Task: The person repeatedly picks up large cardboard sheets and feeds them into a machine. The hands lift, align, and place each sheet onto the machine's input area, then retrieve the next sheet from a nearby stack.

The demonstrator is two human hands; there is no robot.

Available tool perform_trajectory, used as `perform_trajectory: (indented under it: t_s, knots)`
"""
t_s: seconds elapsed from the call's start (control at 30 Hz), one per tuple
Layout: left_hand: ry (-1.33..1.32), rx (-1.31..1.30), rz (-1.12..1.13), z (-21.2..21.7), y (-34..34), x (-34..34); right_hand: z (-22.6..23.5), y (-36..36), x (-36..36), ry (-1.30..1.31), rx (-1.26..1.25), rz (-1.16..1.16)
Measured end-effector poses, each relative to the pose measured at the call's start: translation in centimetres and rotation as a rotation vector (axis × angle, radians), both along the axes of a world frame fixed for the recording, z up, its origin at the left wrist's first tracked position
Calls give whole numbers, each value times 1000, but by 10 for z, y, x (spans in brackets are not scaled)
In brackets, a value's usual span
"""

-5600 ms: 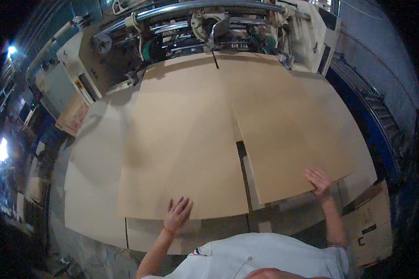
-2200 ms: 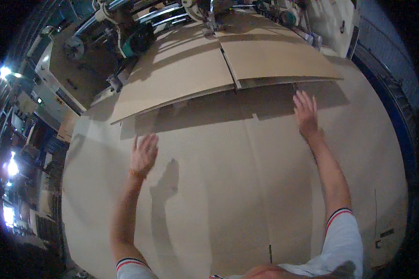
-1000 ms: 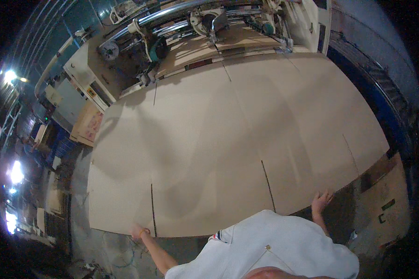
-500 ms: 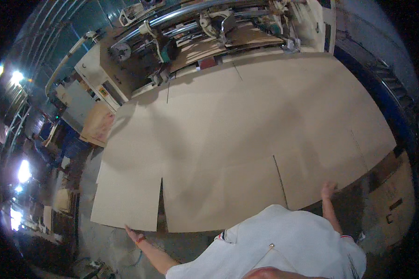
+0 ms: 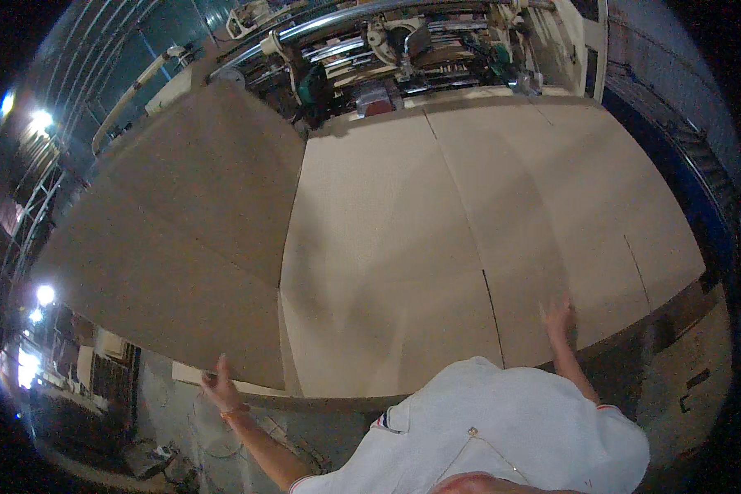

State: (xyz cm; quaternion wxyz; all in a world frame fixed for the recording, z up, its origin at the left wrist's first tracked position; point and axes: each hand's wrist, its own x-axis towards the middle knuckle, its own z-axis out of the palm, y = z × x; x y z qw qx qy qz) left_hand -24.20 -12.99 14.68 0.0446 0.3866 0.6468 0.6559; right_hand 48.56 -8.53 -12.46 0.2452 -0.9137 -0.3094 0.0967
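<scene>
A large brown cardboard sheet (image 5: 387, 239) with cut slots and crease lines lies in front of me. Its left panel (image 5: 189, 214) stands raised and tilted along a crease, its darker face towards me. My left hand (image 5: 221, 389) is at the near edge of that panel, fingers apart and one fingertip against the edge. On the right part of the sheet, beside the near slot, my right hand (image 5: 559, 319) rests with its fingers stretched out. Below the raised panel, a strip of another pale cardboard layer (image 5: 186, 373) shows.
Beyond the sheet's far edge stands a machine with a metal shaft (image 5: 346, 23), rollers and a cream side housing (image 5: 580, 49). At the lower right is a printed cardboard piece (image 5: 692, 387). Stacked material (image 5: 111, 346) and bright lights are on the left.
The left panel has gone from lying flat to raised and tilted. My left hand has moved slightly up and left; my right hand has shifted left and further onto the sheet.
</scene>
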Motion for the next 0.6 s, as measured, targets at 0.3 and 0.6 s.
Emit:
perform_trajectory:
  t_s: [0.3,0.6]
  knots:
    - [733,-167,-652,42,-35,202,328,193,-114,1479,567,805]
    - [870,-249,-596,-8,-42,221,304,390,-168,765,397,817]
